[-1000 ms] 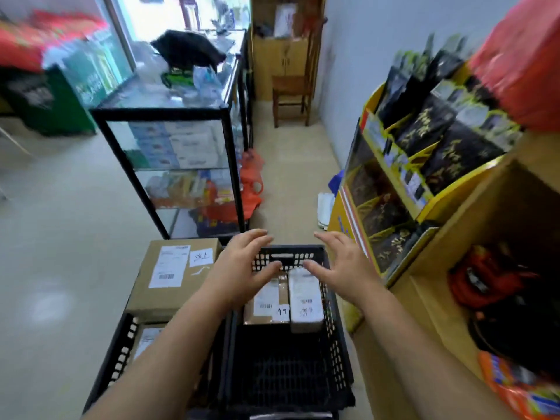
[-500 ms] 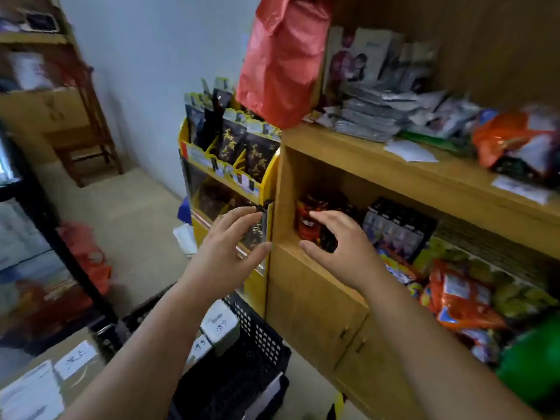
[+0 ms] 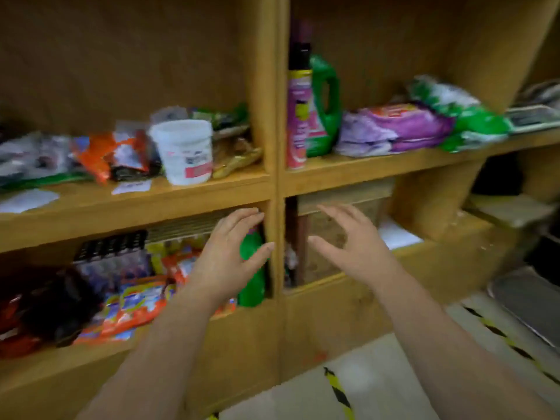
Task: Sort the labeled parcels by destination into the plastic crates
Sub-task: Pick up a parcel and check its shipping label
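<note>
Hovering side by side before a wooden shelf unit [image 3: 274,86], both hands hold nothing. The left hand [image 3: 227,256] is wide, fingers relaxed and spread, thumb out, in front of a green bottle [image 3: 253,286] on the lower shelf. The right hand [image 3: 357,250] is likewise wide, fingers slightly bent, before the compartment right of the upright divider. On the upper shelf a white tub [image 3: 186,150] stands left of the divider among blurred packets. Right of it stand a pink spray can [image 3: 298,116] and a green jug [image 3: 325,107], beside purple packs [image 3: 394,128]. Parcels and crates lie outside this view.
</note>
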